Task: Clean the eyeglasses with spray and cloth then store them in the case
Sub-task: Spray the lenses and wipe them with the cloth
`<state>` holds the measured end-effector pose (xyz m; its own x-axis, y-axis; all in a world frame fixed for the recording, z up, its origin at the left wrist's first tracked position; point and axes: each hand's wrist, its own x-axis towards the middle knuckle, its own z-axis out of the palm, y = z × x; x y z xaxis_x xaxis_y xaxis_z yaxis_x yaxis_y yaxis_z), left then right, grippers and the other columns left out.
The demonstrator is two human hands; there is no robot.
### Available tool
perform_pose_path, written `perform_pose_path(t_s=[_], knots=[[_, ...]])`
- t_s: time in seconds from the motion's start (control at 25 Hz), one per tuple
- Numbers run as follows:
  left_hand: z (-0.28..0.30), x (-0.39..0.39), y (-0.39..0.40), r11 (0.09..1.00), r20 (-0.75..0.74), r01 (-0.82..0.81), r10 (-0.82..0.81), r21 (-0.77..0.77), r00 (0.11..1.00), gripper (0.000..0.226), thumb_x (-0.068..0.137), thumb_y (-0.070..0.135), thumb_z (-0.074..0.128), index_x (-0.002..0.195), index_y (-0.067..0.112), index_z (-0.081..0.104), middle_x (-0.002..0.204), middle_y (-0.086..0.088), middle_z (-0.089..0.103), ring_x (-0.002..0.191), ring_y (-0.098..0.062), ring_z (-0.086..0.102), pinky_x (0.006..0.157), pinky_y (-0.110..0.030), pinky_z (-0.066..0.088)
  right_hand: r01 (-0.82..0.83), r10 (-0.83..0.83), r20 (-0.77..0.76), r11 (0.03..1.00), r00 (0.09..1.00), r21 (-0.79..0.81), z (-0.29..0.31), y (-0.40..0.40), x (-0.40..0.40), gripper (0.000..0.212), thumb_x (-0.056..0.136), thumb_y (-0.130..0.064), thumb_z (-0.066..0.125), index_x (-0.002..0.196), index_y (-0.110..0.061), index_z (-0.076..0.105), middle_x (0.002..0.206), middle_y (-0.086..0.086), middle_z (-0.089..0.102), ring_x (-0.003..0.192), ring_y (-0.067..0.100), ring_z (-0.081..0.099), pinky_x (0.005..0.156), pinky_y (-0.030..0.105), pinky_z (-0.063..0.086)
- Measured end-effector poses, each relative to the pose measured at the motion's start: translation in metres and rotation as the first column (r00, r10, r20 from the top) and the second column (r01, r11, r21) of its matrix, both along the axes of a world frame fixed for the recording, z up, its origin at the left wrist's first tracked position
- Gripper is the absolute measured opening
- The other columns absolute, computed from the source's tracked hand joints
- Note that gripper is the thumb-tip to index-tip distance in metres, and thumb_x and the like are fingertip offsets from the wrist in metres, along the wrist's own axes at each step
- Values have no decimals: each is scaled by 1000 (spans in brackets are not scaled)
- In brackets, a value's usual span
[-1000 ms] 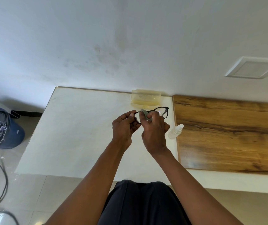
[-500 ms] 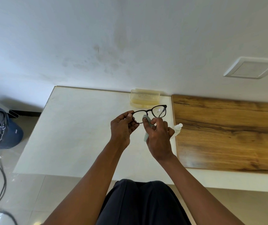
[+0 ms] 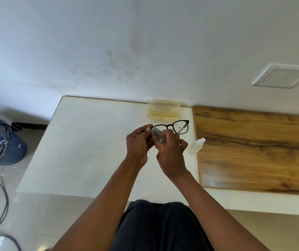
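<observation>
Eyeglasses (image 3: 172,126) sit pinched at their left rim by my left hand (image 3: 139,142), above the table; my right hand (image 3: 170,151) grips the cloth (image 3: 157,132) over that lens. Light, brittle frame, I judge: hold rims, not glass. The covered lens is hidden.

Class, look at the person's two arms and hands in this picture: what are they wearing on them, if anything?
Nothing is worn on either. The left hand and right hand are bare, with no gloves, and no rings or watch that can be seen. Both forearms are bare up to the picture's lower edge, so no sleeves show. Dark trousers cover the lap below.
</observation>
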<state>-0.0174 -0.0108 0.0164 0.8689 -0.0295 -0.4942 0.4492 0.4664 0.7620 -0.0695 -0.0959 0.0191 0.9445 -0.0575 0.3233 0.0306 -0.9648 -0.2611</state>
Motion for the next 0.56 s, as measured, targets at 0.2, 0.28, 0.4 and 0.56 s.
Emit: perform_pose_path(t_s=[0.2, 0.28, 0.4, 0.56], knots=[[-2, 0, 3, 1000, 5, -1, 1, -4, 1000, 19, 92, 0, 49, 90, 5, 68, 68, -8, 55, 63, -19, 55, 64, -27, 58, -2, 5, 38, 997, 999, -79, -9, -12, -11, 63, 52, 14, 78, 108, -12, 69, 86, 15, 66, 75, 30, 64, 57, 39, 46], [-2, 0, 2, 1000, 4, 1, -1, 5, 1000, 20, 92, 1, 49, 87, 7, 67, 68, -9, 52, 62, -18, 53, 63, -27, 58, 23, -21, 33, 998, 999, -64, -11, -18, -12, 64, 50, 15, 79, 108, -9, 69, 87, 18, 65, 76, 33, 64, 60, 41, 48], [-2, 1, 2, 1000, -5, 5, -5, 11, 1000, 19, 92, 2, 49, 87, 7, 67, 68, -8, 53, 62, -18, 53, 64, -28, 58, 59, -59, 7, 998, 998, -2, -10, -24, -7, 63, 53, 16, 77, 111, -5, 66, 89, 22, 63, 78, 37, 63, 63, 46, 49], [-2, 0, 2, 1000, 0, 18, -18, 15, 1000, 20, 92, 2, 49, 87, 7, 68, 67, -8, 53, 61, -18, 53, 64, -28, 58, 79, -75, -56, 994, 996, 81, -4, -20, 7, 56, 64, 21, 63, 115, -3, 63, 94, 24, 60, 84, 40, 59, 67, 49, 49]])
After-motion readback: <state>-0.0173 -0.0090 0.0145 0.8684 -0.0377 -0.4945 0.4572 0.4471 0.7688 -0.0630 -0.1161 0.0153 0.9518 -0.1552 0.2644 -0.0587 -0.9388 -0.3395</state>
